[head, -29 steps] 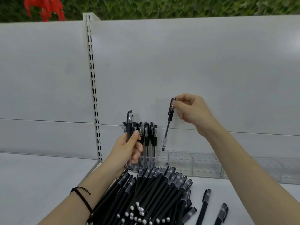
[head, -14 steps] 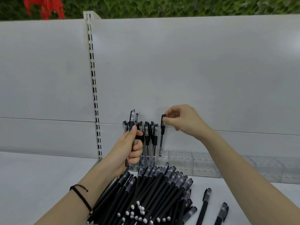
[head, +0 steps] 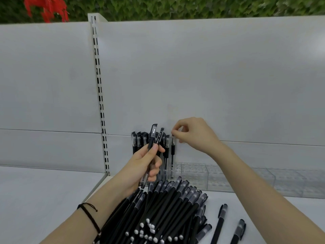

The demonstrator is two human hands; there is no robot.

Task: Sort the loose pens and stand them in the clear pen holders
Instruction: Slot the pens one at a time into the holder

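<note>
counter (head: 35, 199): white; a heap of loose black pens (head: 163, 213) lies nearest.
left hand (head: 144, 166): fingers curled round a small bunch of pens (head: 152, 138), caps up, just above the heap.
right hand (head: 193, 136): thumb and forefinger pinch the cap of one pen (head: 173, 148) at the standing row's right end.
clear pen holders (head: 219, 175): against the back panel (head: 211, 76).
tip: seat it upright and fully down before releasing.

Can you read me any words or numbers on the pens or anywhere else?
White print along the held pen in the left hand: too small and blurred to read.
Faint print on a loose pen in the pile: too blurred to read.
No other words, numbers or signs show.
</note>
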